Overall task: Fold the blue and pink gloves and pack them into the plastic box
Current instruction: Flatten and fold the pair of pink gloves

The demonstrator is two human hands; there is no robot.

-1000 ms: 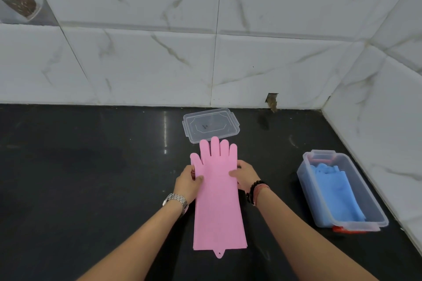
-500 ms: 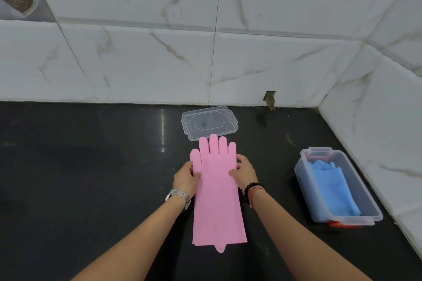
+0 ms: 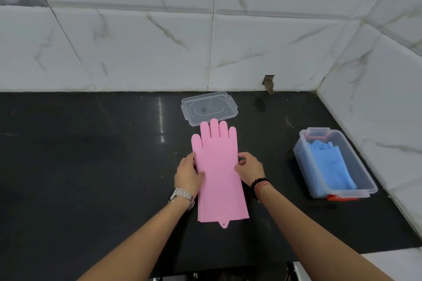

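Blue gloves (image 3: pixel 328 164) already sit in the plastic box (image 3: pixel 367 186), so it's the pink glove (image 3: pixel 218 173) flat on the tabletop (image 3: pixel 91 166), left hand (image 3: pixel 187 174) and right hand (image 3: pixel 250 170) pinching its edges, probably folding next.

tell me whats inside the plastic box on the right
The plastic box holds the folded blue gloves, filling most of it. Something red shows at its far end. Whatever lies beneath the blue gloves is covered. The lid is off, lying apart by the wall.
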